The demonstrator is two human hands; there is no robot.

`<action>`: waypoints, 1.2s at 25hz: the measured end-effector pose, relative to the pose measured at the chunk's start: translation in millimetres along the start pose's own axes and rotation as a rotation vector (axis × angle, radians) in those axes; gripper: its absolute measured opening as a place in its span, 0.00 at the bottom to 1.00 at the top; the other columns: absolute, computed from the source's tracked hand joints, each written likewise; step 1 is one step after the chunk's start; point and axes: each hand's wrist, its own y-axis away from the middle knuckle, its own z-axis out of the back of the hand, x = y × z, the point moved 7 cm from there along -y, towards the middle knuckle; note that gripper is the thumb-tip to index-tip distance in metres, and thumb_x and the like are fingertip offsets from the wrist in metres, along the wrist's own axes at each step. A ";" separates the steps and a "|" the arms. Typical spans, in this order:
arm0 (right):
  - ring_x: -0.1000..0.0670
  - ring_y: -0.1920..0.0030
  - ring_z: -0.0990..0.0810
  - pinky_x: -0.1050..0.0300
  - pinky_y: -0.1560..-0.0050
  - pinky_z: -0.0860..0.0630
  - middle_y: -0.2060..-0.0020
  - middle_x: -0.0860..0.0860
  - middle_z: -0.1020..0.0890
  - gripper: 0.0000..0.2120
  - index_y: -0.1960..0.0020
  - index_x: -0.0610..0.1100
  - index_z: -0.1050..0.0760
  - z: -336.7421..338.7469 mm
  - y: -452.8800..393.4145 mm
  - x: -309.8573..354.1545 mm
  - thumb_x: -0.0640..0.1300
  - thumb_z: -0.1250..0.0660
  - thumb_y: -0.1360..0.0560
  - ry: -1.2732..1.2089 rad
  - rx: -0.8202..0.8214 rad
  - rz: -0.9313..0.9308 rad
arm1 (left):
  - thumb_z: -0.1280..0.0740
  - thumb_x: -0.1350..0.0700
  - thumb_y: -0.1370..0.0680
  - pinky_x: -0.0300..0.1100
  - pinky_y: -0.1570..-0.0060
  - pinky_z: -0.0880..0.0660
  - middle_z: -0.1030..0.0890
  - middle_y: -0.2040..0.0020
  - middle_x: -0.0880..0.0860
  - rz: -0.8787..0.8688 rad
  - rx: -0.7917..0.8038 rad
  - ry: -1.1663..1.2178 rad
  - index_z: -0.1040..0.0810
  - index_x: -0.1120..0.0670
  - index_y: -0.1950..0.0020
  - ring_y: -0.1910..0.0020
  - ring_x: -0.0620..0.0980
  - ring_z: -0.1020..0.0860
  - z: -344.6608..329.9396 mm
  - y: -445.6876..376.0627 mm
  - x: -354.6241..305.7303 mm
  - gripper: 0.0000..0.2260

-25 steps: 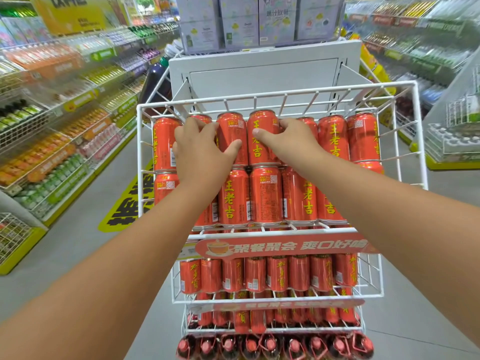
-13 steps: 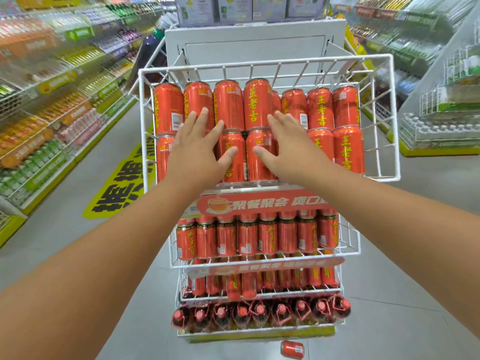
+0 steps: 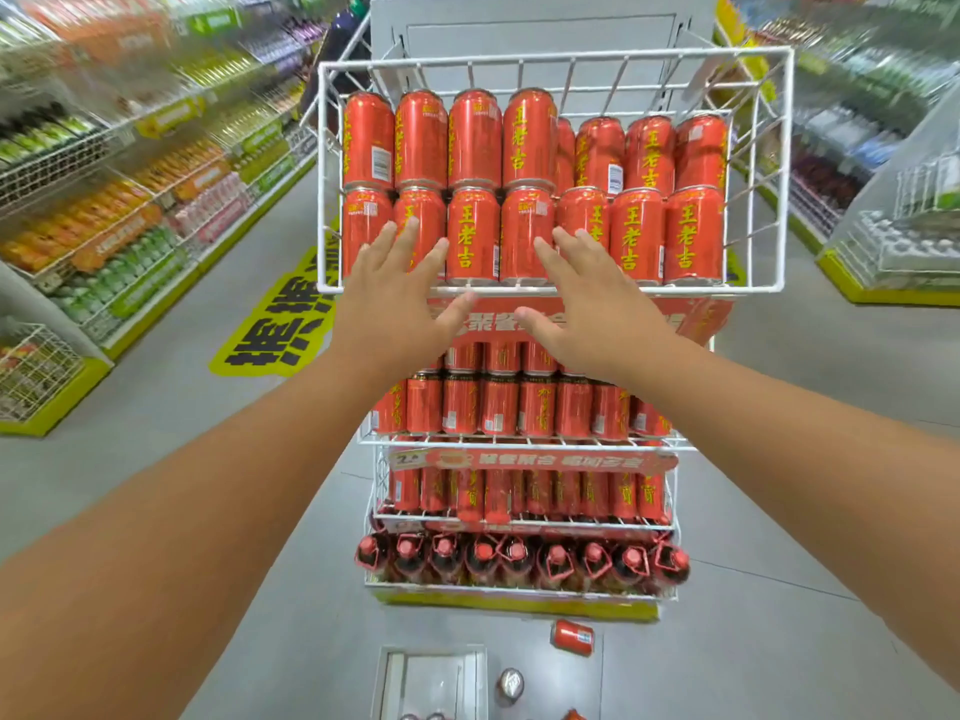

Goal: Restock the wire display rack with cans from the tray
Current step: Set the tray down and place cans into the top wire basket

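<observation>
Centrally, the white wire display rack (image 3: pixel 787 168) stood in the aisle, its shelves stepping down toward the floor. Its top basket held red cans (image 3: pixel 527 137) with yellow characters, upright in two stacked rows, the right side of the upper row set farther back. Lower shelves carried more red cans, and the lowest held red-capped bottles (image 3: pixel 519 558). Both hands were empty, fingers spread: the left hand (image 3: pixel 402 304) and right hand (image 3: pixel 587 304) hovered at the basket's front lip. One red can (image 3: pixel 571 638) lay sideways on the floor, near a grey tray (image 3: pixel 431 683).
</observation>
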 end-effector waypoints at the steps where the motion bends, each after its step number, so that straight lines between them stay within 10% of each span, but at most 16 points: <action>1: 0.44 0.16 0.55 0.46 0.18 0.53 0.16 0.46 0.50 0.38 0.15 0.49 0.51 -1.4 10.7 1.1 0.65 0.44 0.18 0.021 0.003 0.023 | 0.44 0.32 0.20 0.57 0.19 0.48 0.42 0.16 0.56 0.007 0.010 -0.029 0.36 0.48 0.18 0.17 0.57 0.47 -1.6 13.0 -1.9 0.34; 15: 0.46 0.16 0.52 0.46 0.18 0.51 0.16 0.49 0.47 0.34 0.16 0.55 0.47 -106.5 97.0 68.3 0.66 0.45 0.18 -0.054 0.125 0.208 | 0.43 0.33 0.22 0.56 0.22 0.40 0.33 0.20 0.59 0.065 0.055 -0.066 0.30 0.51 0.21 0.20 0.61 0.37 -51.2 169.3 40.0 0.34; 30: 0.40 0.20 0.38 0.43 0.21 0.38 0.20 0.43 0.35 0.37 0.18 0.48 0.39 -500.7 249.5 137.9 0.64 0.40 0.22 -0.120 0.255 0.251 | 0.38 0.35 0.22 0.58 0.25 0.34 0.30 0.22 0.59 0.087 0.182 0.091 0.28 0.53 0.22 0.24 0.62 0.31 -357.4 433.9 148.6 0.34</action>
